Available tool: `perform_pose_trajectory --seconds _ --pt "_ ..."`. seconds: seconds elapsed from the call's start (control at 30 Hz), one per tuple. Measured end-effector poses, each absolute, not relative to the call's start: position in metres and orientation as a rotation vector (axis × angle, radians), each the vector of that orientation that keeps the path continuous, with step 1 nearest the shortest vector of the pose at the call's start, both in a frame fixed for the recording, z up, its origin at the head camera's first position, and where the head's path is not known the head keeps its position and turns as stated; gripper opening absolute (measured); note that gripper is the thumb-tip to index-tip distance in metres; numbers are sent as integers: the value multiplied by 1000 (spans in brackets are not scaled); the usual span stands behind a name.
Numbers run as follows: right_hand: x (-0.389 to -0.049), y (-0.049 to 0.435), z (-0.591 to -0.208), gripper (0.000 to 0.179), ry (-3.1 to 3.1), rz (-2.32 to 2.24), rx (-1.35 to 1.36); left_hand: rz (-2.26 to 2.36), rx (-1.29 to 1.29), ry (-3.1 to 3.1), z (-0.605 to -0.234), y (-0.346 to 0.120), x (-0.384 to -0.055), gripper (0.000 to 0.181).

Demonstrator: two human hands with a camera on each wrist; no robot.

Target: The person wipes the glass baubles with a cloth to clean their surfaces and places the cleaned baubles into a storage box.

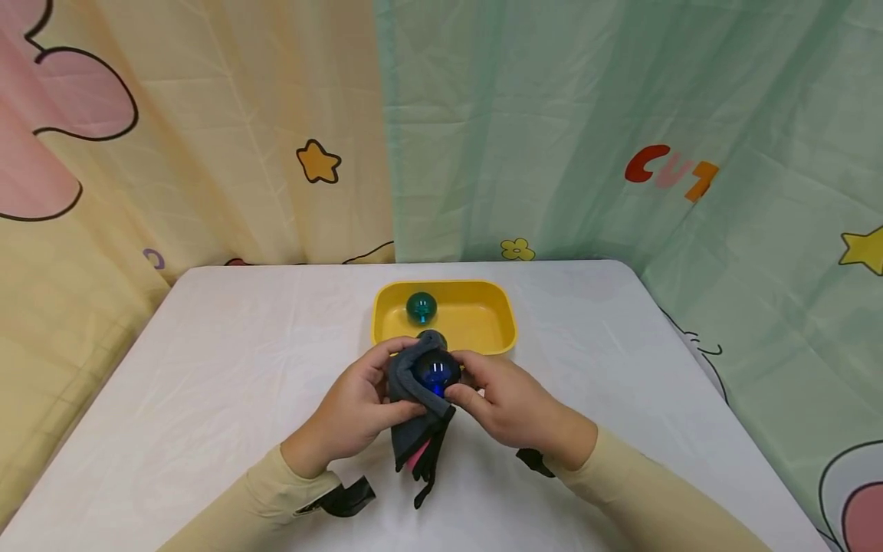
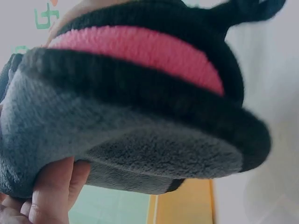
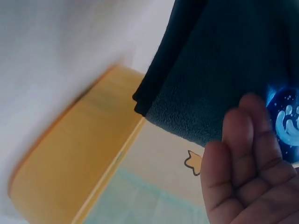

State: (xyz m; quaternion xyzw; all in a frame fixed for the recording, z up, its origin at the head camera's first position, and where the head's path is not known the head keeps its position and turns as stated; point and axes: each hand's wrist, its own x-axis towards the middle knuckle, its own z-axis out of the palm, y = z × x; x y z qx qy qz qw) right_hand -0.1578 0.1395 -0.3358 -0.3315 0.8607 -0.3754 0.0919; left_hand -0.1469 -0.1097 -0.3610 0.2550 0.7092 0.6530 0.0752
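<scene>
In the head view my left hand (image 1: 359, 402) grips a grey cloth (image 1: 407, 376) with black edging, its fingers behind and thumb in front. The cloth is folded round the left side of a clear blue ball (image 1: 438, 372). My right hand (image 1: 513, 399) pinches the ball's right side between thumb and fingers. A pink strip (image 2: 140, 46) shows between the cloth's dark edges in the left wrist view, and black ends hang below. The right wrist view shows white marks on the blue ball (image 3: 287, 123), whose far side is out of frame.
Just beyond the hands a yellow tray (image 1: 483, 318) stands on the white-covered table (image 1: 276, 345). A green ball (image 1: 421, 307) lies inside it at the left. Patterned curtains (image 1: 524, 130) hang behind the table and along its sides.
</scene>
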Motion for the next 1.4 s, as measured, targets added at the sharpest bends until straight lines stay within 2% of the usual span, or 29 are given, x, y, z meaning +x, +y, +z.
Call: perform_pose_trajectory --seconds 0.2,0.27,0.4,0.5,0.63,0.73,0.93,1.0,1.17,1.4 --pt "-154 142 -331 76 2749 -877 -1167 2032 799 2085 -361 -109 -148 72" --pt "-153 143 -329 77 2848 -767 -1255 2040 806 2073 -360 -110 -148 72" --pt "-152 143 -328 69 2918 -711 -1289 2029 799 2058 -359 -110 -147 72" --pt "-152 142 -330 62 2802 -890 -1138 2006 781 2078 -358 -110 -146 72" --pt "-153 140 -335 43 2504 -1261 -889 1977 751 2109 -358 -109 -145 73" --pt "-153 139 -336 38 2472 -1307 -882 1973 748 2116 -359 -109 -145 74" --pt "-151 138 -331 75 2731 -913 -1111 1998 782 2117 -360 -111 -147 73" --pt "-151 138 -330 80 2816 -766 -1172 2008 786 2101 -360 -111 -148 73" --pt "-152 139 -331 72 2902 -660 -1196 1998 768 2073 -360 -112 -147 73" --pt "-154 137 -338 41 2537 -1191 -883 1965 733 2095 -361 -111 -146 73"
